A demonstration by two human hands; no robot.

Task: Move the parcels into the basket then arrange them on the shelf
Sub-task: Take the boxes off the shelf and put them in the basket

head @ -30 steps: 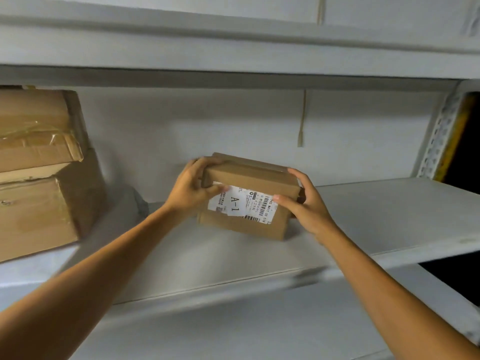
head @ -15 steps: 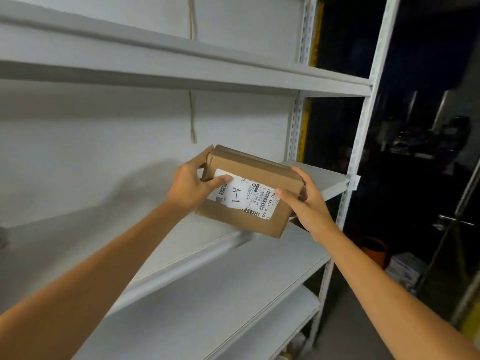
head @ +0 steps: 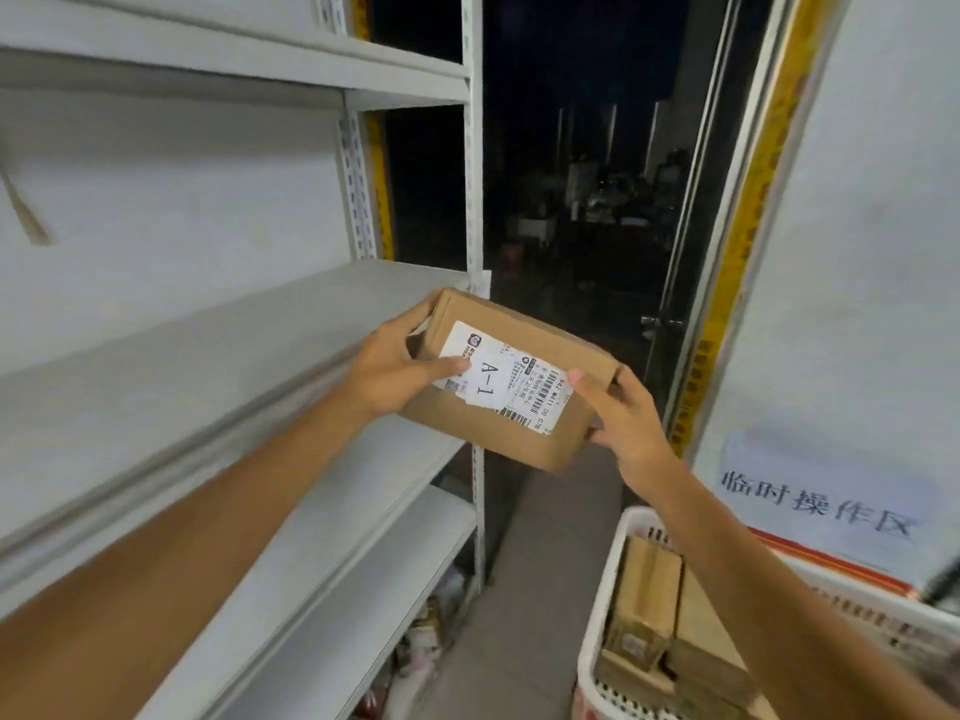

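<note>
A small brown cardboard parcel (head: 524,350) with a white label reading A-1 is held in the air just past the right end of the white metal shelf (head: 208,356). My left hand (head: 400,368) grips its left end with the thumb on the label. My right hand (head: 621,413) holds its right end. A white perforated basket (head: 592,610) stands at the lower right, with several brown parcels (head: 649,600) inside it.
The shelf's upright post (head: 475,200) stands directly behind the parcel. A dark doorway lies beyond. A white wall panel with a yellow strip (head: 748,226) and a printed sign (head: 815,501) fills the right. Small packets lie on the floor under the shelf (head: 421,646).
The view swung right, away from the shelf's middle. Both hands carried the parcel off the shelf board to beyond its right end, and the basket came into sight.
</note>
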